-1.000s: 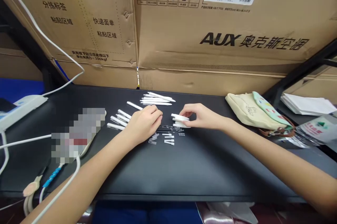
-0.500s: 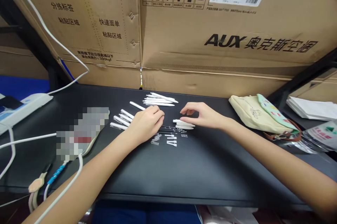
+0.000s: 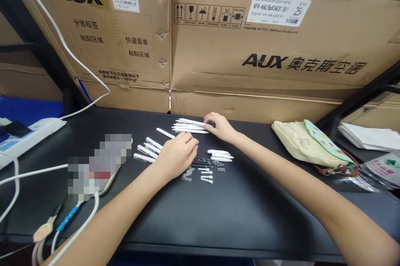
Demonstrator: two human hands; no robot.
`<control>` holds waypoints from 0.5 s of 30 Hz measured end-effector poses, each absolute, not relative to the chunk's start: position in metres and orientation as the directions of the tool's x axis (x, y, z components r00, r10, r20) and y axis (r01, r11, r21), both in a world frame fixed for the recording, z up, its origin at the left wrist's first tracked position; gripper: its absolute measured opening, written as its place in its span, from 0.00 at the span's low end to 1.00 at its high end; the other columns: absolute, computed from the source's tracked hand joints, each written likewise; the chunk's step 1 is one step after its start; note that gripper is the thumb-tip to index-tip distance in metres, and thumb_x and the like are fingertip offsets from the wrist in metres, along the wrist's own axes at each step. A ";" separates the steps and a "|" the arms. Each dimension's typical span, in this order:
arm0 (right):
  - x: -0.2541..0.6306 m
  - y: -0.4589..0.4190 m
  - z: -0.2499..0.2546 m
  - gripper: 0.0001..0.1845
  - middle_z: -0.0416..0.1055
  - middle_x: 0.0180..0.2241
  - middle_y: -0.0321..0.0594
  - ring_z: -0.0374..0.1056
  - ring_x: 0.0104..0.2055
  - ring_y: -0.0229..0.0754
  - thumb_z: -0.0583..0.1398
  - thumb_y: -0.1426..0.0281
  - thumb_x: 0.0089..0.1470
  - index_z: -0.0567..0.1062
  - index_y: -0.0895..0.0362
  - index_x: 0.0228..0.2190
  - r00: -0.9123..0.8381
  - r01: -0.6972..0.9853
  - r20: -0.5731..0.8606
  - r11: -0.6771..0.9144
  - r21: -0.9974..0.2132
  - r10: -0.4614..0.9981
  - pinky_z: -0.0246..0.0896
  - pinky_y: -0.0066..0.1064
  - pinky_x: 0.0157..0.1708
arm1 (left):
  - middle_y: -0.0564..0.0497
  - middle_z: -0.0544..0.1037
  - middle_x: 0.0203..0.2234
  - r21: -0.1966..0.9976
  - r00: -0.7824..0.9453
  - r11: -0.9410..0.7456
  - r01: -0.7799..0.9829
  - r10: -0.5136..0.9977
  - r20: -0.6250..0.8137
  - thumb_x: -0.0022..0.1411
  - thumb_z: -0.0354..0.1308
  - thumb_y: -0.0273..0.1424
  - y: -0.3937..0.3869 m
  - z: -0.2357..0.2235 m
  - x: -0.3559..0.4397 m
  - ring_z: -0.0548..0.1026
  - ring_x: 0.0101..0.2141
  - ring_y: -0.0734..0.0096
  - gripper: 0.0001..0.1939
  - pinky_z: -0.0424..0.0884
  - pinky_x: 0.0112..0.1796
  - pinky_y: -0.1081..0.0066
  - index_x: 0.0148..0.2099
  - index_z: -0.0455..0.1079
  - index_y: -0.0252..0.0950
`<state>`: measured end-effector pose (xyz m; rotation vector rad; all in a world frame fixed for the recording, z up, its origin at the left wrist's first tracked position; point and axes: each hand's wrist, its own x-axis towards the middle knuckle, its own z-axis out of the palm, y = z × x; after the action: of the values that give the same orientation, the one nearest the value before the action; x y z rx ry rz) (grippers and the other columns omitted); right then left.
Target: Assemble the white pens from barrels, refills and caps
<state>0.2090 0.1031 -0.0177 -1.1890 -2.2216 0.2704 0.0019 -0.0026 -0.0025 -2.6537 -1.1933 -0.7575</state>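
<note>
My left hand [image 3: 177, 151] has its fingers curled closed around a white pen barrel [image 3: 165, 133], whose back end sticks out to the upper left. Several more white barrels [image 3: 146, 152] lie left of that hand. Just past its fingertips are thin dark refills [image 3: 201, 162], partly covered by the hand. My right hand [image 3: 220, 126] reaches to a row of white pens [image 3: 190, 127] at the back, thumb and forefinger closed on the tip end of one. Short white pointed pen front sections [image 3: 220, 156] lie between the hands. Nearer are small white clip-like pieces [image 3: 206, 175] and clear pieces [image 3: 188, 174].
Large cardboard boxes [image 3: 268, 45] stand along the desk's back edge. On the right are a cream pouch [image 3: 300, 143] and white papers [image 3: 368, 136]. A blurred-out device [image 3: 101, 166] with cables and a white power strip [image 3: 34, 135] lie left on the black desk [image 3: 250, 212].
My right hand has moved up and left from beside the pointed front sections to the row of pens, closing on one. My left hand stays put. The view has tilted up slightly.
</note>
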 end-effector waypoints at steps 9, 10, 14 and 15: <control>0.191 0.013 0.016 0.15 0.71 0.23 0.36 0.64 0.21 0.34 0.65 0.58 0.45 0.73 0.57 0.28 -0.389 0.087 0.215 0.268 -0.959 0.896 0.64 0.29 0.23 | 0.46 0.78 0.38 -0.010 0.525 -0.760 0.649 0.439 0.729 0.66 0.47 0.27 -0.003 0.004 0.002 0.74 0.43 0.65 0.11 0.66 0.50 0.59 0.45 0.70 0.35; 0.189 0.006 0.015 0.15 0.70 0.21 0.35 0.63 0.20 0.34 0.66 0.59 0.43 0.73 0.57 0.26 -0.322 0.027 0.201 0.221 -0.975 0.925 0.64 0.29 0.22 | 0.47 0.78 0.35 0.070 0.517 -0.794 0.603 0.457 0.724 0.67 0.46 0.28 -0.004 0.003 0.003 0.76 0.39 0.67 0.12 0.69 0.47 0.63 0.44 0.70 0.35; 0.185 0.001 0.002 0.18 0.68 0.17 0.32 0.60 0.16 0.30 0.70 0.61 0.36 0.69 0.57 0.19 -0.165 -0.166 0.074 0.047 -0.985 0.984 0.60 0.25 0.18 | 0.49 0.79 0.30 0.581 0.427 -0.686 0.437 0.727 0.537 0.65 0.51 0.34 -0.009 0.002 0.007 0.77 0.31 0.70 0.12 0.73 0.36 0.71 0.41 0.73 0.34; 0.185 0.003 -0.002 0.19 0.68 0.16 0.31 0.60 0.15 0.30 0.70 0.61 0.35 0.68 0.58 0.18 -0.177 -0.182 0.036 0.004 -0.983 0.984 0.60 0.25 0.17 | 0.50 0.79 0.28 0.709 0.426 -0.589 0.389 0.797 0.428 0.64 0.53 0.35 -0.009 0.003 0.008 0.77 0.29 0.70 0.11 0.73 0.34 0.71 0.40 0.74 0.34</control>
<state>0.1852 0.0027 -0.0020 -0.9677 -1.2102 1.4051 0.0081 -0.0089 0.0030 -3.0555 -1.4069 -1.4766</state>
